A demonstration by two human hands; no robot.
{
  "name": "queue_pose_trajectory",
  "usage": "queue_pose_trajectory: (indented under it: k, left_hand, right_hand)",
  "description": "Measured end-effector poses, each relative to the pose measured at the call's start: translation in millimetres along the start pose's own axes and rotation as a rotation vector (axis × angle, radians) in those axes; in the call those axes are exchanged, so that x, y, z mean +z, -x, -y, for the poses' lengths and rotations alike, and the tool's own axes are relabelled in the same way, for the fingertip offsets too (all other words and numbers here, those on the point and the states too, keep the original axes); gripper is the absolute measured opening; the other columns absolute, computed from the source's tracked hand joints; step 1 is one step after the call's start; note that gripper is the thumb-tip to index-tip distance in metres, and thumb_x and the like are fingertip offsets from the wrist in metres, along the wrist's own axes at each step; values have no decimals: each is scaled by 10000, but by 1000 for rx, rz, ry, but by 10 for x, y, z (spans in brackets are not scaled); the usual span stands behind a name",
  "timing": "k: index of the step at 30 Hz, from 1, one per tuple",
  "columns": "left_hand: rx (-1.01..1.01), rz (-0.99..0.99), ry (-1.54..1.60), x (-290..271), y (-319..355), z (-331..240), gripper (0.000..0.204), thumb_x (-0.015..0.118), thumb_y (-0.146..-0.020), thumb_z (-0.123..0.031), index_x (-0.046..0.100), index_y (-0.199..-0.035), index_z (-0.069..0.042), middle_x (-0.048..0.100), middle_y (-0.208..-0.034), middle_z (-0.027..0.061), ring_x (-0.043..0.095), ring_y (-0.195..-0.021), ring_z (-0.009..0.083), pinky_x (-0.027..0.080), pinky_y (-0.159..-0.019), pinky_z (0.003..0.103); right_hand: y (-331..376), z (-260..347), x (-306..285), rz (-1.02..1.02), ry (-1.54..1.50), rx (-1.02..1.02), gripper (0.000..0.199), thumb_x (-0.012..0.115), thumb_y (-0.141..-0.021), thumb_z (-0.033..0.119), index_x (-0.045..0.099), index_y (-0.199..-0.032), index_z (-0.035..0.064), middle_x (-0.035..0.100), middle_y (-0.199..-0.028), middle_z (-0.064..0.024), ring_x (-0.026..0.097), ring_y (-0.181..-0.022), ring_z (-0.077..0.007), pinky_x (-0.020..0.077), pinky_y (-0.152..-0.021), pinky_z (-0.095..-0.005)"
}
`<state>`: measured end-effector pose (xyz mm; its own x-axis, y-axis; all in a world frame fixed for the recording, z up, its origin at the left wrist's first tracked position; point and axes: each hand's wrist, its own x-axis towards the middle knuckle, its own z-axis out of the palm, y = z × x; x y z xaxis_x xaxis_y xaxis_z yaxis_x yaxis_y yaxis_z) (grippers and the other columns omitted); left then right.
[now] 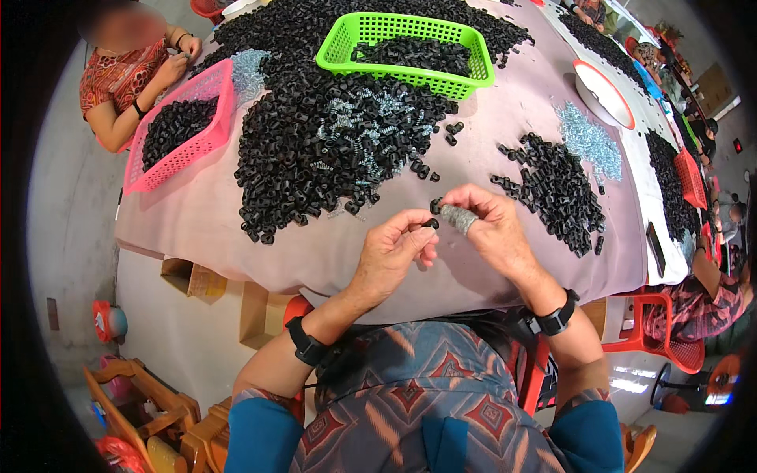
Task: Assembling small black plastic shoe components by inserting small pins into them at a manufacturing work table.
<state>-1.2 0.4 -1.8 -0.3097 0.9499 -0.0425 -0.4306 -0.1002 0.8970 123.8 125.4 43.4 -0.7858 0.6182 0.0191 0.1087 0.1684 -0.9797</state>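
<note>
Frame centre: our left hand [397, 246] pinches black cap [430, 225]; right hand [485, 229] grips second cap [434, 206]. Step, we judge: joining parts; next needs alignment.

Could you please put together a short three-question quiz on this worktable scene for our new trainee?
1. True or false: the green basket sits closer to the worker than the pink basket.
2. Which hand has a grey wrap on one finger: A) left hand, B) right hand, C) neither?
3. Fill in: each hand pinches a small ____ part between its fingertips.

Key
1. False: both lie at the far side, the pink one to the left near another person.
2. B.
3. Black, like those in the large pile of black parts, which has silvery springs mixed in.
</note>
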Motion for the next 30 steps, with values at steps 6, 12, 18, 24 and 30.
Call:
queue_pose_trajectory:
  k: [6, 12, 18, 24, 30]
  left_hand:
    - [-11, -11, -27, 15, -6, 11, 204, 558, -919, -103, 562, -1095, 1, 591, -826, 46, 587, -693, 99, 501, -578, 235]
    - [-7, -9, -63, 31, 11, -22, 195, 530, -931, -93, 563, -1087, 20, 598, -840, 45, 574, -709, 98, 507, -617, 248]
    - [-12, 4, -100, 44, 16, -20, 195, 530, -930, -85, 562, -1091, 20, 600, -832, 47, 573, -701, 97, 509, -609, 246]
    - [-16, 18, -152, 42, 20, 6, 203, 523, -933, -87, 559, -1100, 23, 599, -831, 46, 570, -703, 93, 505, -615, 238]
    - [-20, 32, -166, 61, 20, -23, 216, 515, -934, -83, 557, -1116, 25, 601, -827, 49, 569, -705, 92, 497, -617, 235]
  right_hand:
    - [100, -58, 115, -51, 35, -127, 214, 502, -810, -62, 592, -993, 3, 635, -824, -26, 567, -752, -71, 478, -677, -240]
    - [132, 4, 75, -44, 237, -168, 256, 520, -743, -73, 601, -975, 0, 658, -848, -96, 616, -732, -125, 498, -665, -262]
    - [110, 119, -2, -3, 418, -213, 279, 546, -673, -72, 620, -923, 27, 617, -779, -107, 608, -661, -190, 479, -602, -287]
    - [95, 265, -61, 89, 567, -244, 157, 607, -719, -63, 604, -855, 15, 619, -748, -51, 563, -638, -105, 446, -571, -238]
    - [91, 74, -59, 47, 371, -179, 279, 538, -627, -74, 593, -887, 13, 541, -687, -106, 521, -580, -182, 429, -549, -288]
